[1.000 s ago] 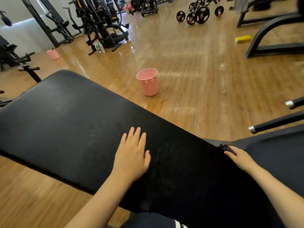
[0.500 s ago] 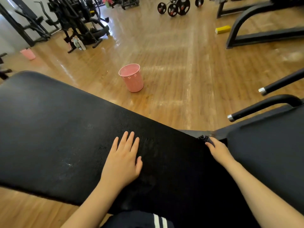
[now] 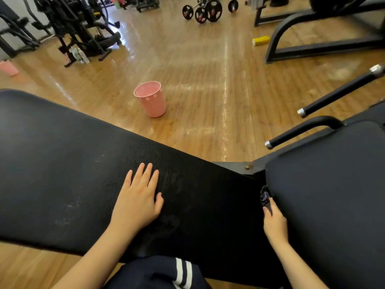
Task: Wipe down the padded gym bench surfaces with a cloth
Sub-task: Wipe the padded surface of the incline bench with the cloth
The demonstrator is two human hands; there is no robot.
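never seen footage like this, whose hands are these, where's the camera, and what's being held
There is no machine here: a person wears one camera on the head, looking down at their own two bare hands. The left hand lies flat, fingers spread, on a long black bench pad. The right hand pinches a small dark item, possibly a cloth, in the gap beside a second pad; what it is cannot be told. Beyond, a pink bin stands on the wooden floor.
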